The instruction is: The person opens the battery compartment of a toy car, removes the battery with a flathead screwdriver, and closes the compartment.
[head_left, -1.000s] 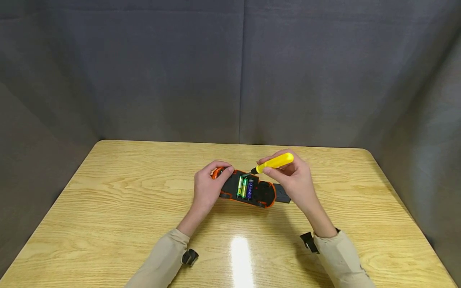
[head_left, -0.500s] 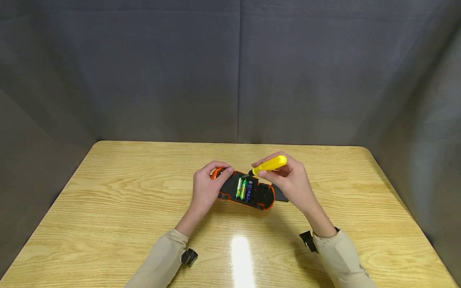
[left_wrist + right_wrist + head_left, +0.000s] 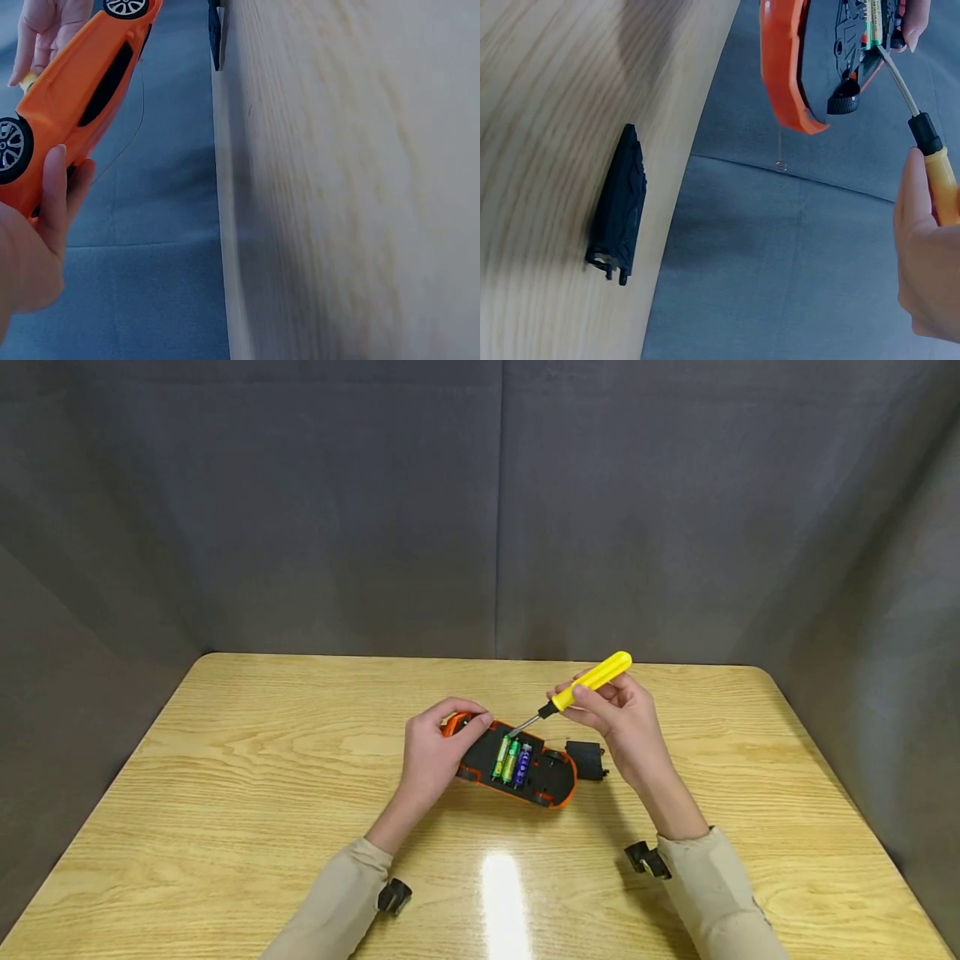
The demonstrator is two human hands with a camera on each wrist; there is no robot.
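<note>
Head view first: an orange toy car (image 3: 516,762) is seen lying belly-up at the centre of the wooden table (image 3: 225,793), its long axis running from left of centre down toward the right, with three batteries (image 3: 512,759) exposed in the open compartment. The car's front end is gripped by the left hand (image 3: 435,756), fingers curled over its upper left tip. A yellow-handled screwdriver (image 3: 581,687) is pinched between thumb and fingers of the right hand (image 3: 622,722), just right of and above the car; the shaft slopes down and to the left, its tip at the upper ends of the batteries, whether touching cannot be told. A black cover (image 3: 587,758) is seen flat on the table just right of the car's rear. Left wrist view: the car's orange body (image 3: 82,82) is shown at the upper left, the curled fingers (image 3: 56,195) of the left hand pressed against it near one wheel (image 3: 11,146). Right wrist view: the underside of the car (image 3: 832,52) fills the top of the frame, the screwdriver shaft (image 3: 900,86) is directed up and left at the battery ends, the handle is gripped at the right edge, and the black cover (image 3: 621,202) lies at the lower left, well apart from the tip.
</note>
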